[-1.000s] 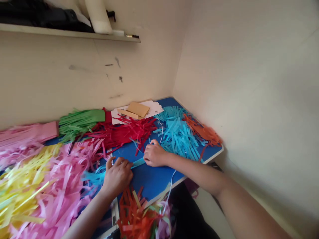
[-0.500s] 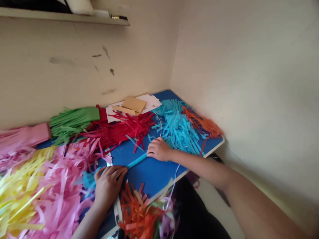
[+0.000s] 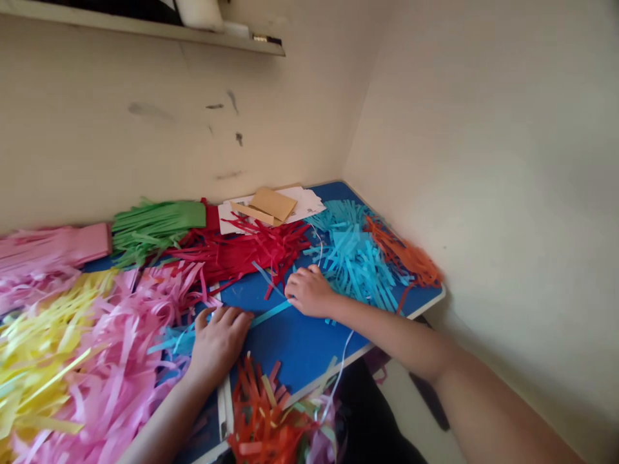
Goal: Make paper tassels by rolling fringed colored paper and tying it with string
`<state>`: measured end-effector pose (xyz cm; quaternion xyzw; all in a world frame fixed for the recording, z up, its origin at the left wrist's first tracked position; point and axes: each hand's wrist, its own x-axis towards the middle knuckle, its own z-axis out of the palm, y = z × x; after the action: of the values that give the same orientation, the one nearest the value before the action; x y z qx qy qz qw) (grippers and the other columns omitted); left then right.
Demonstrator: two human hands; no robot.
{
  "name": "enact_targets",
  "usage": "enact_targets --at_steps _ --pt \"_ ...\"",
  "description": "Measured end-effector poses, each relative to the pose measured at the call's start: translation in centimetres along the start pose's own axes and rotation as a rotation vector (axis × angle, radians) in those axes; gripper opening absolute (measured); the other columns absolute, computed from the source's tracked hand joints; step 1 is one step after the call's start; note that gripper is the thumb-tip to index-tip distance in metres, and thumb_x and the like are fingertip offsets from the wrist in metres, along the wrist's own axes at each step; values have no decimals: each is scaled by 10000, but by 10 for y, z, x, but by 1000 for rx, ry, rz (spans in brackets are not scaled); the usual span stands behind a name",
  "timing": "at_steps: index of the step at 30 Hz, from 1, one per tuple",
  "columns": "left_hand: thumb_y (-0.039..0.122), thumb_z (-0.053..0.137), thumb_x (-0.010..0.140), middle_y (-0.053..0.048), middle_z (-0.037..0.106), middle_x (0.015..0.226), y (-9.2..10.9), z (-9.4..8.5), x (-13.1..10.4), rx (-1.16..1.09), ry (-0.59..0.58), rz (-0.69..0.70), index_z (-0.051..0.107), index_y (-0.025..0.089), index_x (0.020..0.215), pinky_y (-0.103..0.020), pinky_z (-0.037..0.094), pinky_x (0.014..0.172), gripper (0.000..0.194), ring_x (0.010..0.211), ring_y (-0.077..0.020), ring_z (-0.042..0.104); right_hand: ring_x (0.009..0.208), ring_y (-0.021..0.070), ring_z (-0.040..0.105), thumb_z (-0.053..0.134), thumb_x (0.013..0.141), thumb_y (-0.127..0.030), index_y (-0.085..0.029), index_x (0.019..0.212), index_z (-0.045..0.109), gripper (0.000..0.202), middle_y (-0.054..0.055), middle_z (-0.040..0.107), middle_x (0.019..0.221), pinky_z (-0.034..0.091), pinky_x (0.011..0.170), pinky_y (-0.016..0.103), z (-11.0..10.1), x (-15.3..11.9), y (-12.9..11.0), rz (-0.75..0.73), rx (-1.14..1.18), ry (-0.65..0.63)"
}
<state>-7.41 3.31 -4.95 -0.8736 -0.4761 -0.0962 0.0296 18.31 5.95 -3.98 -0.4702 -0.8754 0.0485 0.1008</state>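
A light-blue tissue paper tassel lies across the blue table [image 3: 300, 345], its middle stretched into a narrow twisted band [image 3: 272, 313] between my hands. My left hand [image 3: 220, 341] presses over the band's left end with bent fingers, and loose blue fringe [image 3: 176, 339] spreads out beyond it. The band's right end is gripped by my right hand [image 3: 309, 293], whose fingers are curled down on it. A thin white string [image 3: 320, 248] runs behind my right hand and reappears in front, hanging over the table edge. My fingertips are partly hidden.
Red [image 3: 232, 254], green [image 3: 164, 222], pink [image 3: 116, 348], yellow [image 3: 33, 367], turquoise [image 3: 360, 258] and orange [image 3: 406, 258] fringed paper covers the table. Brown card [image 3: 271, 205] lies on white sheets at the back. Mixed tassels [image 3: 271, 419] hang at the front edge. A shelf [image 3: 145, 31] juts above.
The camera view has shifted slightly, moving the scene to the right. The blue band looks flatter and paler between my hands, which both stay at its ends.
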Motion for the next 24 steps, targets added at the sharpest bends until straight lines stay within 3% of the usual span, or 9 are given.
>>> enact_targets --at_steps 3,7,9,12,15,18,21,24 --pt "93 485 874 -24 730 995 2 1 -3 65 91 179 682 364 1105 -492 317 975 407 1008 -258 602 1060 228 500 577 937 -291 -228 940 689 129 40 697 1075 258 905 449 1 -7 0 -289 -95 97" --pt "105 519 862 -27 730 941 11 0 1 98 174 248 705 280 1016 -505 327 987 298 969 -257 602 1010 213 491 488 988 -231 -179 866 683 236 45 699 973 269 911 444 11 -2 -3 -444 -195 120" --pt "166 535 880 -35 726 911 17 -2 6 76 187 230 707 243 942 -517 319 1009 199 974 -258 606 977 199 495 442 993 -166 -168 836 675 281 43 693 932 286 898 423 14 3 -6 -441 -209 95" --pt "205 530 907 -28 716 839 22 -3 13 63 229 219 696 226 847 -514 321 1010 178 949 -247 619 945 203 501 488 980 -234 -183 830 674 244 40 691 938 305 875 429 12 8 -13 -338 -186 79" --pt "149 509 911 -4 708 787 22 1 13 53 276 233 684 229 820 -505 328 997 213 900 -230 629 1023 226 493 518 968 -299 -182 934 665 190 66 668 1093 309 904 449 13 5 -28 -290 -219 133" --pt "85 466 899 -11 717 821 19 11 4 56 303 244 690 229 860 -497 334 991 269 907 -230 626 952 204 506 470 981 -212 -180 920 644 187 49 671 1002 328 885 409 20 -1 -39 -296 -255 179" --pt "55 423 885 -34 727 894 11 21 -11 48 297 253 696 232 1010 -487 343 974 349 924 -237 617 841 183 513 461 984 -169 -203 855 655 236 15 668 846 325 836 386 26 -9 -32 -280 -217 172" --pt "133 448 902 -37 732 929 0 26 -24 -58 250 231 690 255 1081 -460 358 943 324 916 -234 616 888 174 533 529 982 -240 -232 868 700 206 6 695 891 304 839 378 27 -18 -13 -250 -120 177"
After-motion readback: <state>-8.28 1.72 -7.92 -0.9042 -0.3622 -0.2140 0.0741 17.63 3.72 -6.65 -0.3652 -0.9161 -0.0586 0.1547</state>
